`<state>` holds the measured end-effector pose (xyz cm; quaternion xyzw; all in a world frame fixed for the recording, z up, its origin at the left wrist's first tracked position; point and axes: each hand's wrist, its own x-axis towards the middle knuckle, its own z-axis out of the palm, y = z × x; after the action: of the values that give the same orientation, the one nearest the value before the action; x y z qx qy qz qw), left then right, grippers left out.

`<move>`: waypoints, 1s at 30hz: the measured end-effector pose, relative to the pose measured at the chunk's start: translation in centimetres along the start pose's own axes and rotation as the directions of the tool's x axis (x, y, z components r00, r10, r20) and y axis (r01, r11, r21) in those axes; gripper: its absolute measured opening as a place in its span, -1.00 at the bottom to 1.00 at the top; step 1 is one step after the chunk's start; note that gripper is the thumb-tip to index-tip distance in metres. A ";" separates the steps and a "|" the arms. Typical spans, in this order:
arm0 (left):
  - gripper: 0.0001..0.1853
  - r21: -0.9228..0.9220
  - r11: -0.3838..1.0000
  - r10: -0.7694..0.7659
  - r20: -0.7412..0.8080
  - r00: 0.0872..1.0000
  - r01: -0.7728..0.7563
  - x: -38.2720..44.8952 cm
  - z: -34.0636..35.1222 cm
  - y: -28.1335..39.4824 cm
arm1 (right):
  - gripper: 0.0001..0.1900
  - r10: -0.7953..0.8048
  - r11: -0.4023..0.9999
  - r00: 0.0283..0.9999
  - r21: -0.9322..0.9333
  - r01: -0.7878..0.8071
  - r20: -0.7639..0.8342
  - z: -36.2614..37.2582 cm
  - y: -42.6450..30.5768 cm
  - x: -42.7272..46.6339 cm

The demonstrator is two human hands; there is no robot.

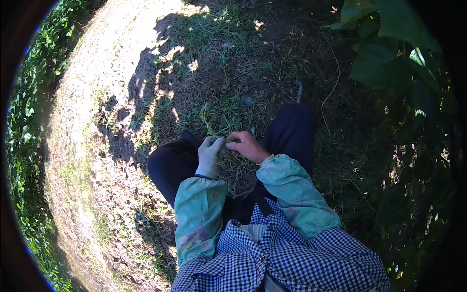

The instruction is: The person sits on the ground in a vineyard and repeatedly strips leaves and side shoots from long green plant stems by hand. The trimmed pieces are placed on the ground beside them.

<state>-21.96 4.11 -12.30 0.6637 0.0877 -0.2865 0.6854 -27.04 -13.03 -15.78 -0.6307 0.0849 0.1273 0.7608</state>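
My left hand (pixel 210 155), in a pale glove, has its fingers closed on a thin green plant stem (pixel 208 126) that rises beyond the fingertips and bends over at its top. Bare and close beside it, my right hand (pixel 245 146) pinches thin plant strands between thumb and forefinger. The fingertips of both hands almost meet, between my bent knees. Exactly where the strands run between them is too small to tell. Green sleeve covers are on both forearms.
Low weeds (pixel 219 98) and dry grass cover the shaded ground ahead. A curved pale object (pixel 299 91) stands beyond my right knee. Large leaves (pixel 383 62) hang at the upper right. A leafy hedge (pixel 29 146) runs along the left, past sunlit ground.
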 end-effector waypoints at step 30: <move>-0.79 0.385 0.845 0.455 -0.158 0.876 -0.370 0.6 0.5 -2.6 | -0.65 -0.183 0.982 0.892 -0.042 0.182 -0.413 1.3 -0.9 0.0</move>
<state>-22.92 3.59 -14.84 0.8059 -0.0262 -0.0586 0.5886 -26.85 -11.86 -14.71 -0.6493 0.1849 -0.0812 0.7332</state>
